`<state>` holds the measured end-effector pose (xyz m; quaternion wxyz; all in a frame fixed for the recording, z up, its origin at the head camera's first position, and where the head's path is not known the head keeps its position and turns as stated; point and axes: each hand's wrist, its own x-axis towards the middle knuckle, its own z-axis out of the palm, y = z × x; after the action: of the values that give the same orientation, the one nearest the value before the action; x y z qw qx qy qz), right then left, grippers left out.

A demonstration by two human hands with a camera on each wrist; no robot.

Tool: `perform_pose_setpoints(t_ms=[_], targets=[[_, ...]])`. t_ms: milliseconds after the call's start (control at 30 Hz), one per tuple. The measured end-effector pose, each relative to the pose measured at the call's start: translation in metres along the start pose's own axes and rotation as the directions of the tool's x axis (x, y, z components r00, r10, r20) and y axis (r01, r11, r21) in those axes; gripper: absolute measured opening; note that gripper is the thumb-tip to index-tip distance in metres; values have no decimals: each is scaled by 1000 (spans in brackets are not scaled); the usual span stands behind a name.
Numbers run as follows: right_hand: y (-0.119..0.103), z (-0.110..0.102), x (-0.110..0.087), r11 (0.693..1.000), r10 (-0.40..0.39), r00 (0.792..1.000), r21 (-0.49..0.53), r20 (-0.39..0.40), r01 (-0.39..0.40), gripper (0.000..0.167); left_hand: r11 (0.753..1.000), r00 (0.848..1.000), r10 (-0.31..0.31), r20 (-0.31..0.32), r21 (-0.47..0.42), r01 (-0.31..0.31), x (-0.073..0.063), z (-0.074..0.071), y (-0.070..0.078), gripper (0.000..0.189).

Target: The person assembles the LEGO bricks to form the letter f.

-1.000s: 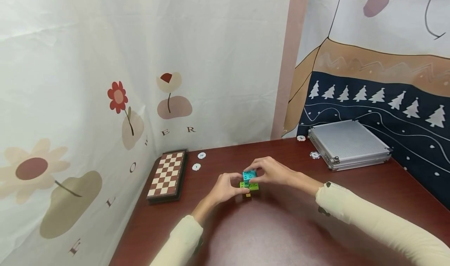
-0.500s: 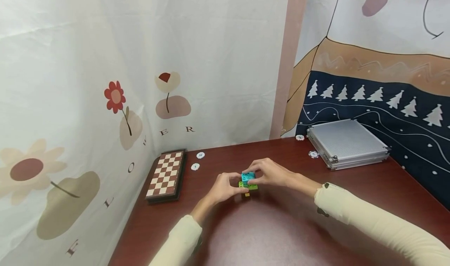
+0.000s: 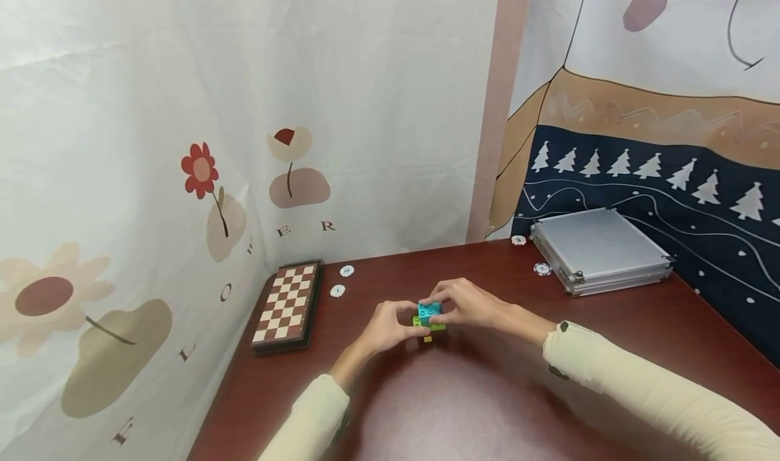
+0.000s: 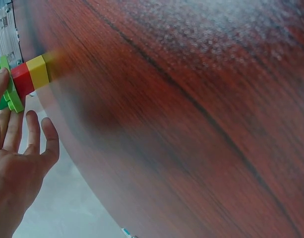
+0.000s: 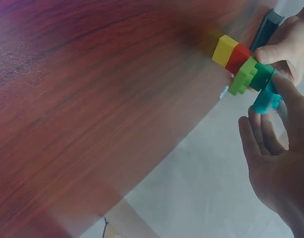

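Note:
A short tower of toy building bricks stands on the table between the two hands. From the bottom it shows a yellow brick (image 5: pixel 224 51), a red brick (image 5: pixel 238 58), a wider lime green brick (image 5: pixel 243 78) and a dark green brick (image 5: pixel 262 76). On top sits a turquoise brick (image 3: pixel 429 311). My left hand (image 3: pixel 382 327) pinches the tower at the lime green brick between thumb and fingers. From the right, my right hand (image 3: pixel 474 304) grips the turquoise brick, thumb in front and fingers behind. Those fingers partly cover it in the head view.
A checkered board box (image 3: pixel 285 305) lies at the left, by the fabric wall. Beside it are two white chips, one marked 10 (image 3: pixel 347 271) and one marked 1 (image 3: pixel 338 290). A silver metal case (image 3: pixel 603 251) rests at the back right, with two more chips nearby.
The turquoise brick and the right hand have come down slightly, closing in on the lime green brick. The left hand keeps its hold. The head view has shifted a little.

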<state>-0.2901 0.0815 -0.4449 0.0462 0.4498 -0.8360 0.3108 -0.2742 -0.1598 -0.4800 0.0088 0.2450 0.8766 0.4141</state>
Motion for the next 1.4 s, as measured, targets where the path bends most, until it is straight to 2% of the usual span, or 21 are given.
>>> perform_pose_setpoints(t_ms=[433,667,867,1067,1400], targets=[[-2,3,-3,998,41,999,-43,9,-41,41,1000,1000,-14,8,-12,15,-1,1,-3,43],[-1,6,-4,998,21,1000,-58,-9,-21,41,1000,1000,-5,-3,-14,5,-2,2,-2,42],[0,11,-9,999,23,999,-26,-32,-24,40,1000,1000,1,-17,9,-1,-2,4,-1,40],[1,16,-16,1000,14,997,-24,-69,-16,42,999,1000,16,-13,-35,-17,-2,7,0,39],[6,14,-21,999,28,998,30,-51,-27,46,995,1000,-4,14,-102,6,-3,11,9,41]])
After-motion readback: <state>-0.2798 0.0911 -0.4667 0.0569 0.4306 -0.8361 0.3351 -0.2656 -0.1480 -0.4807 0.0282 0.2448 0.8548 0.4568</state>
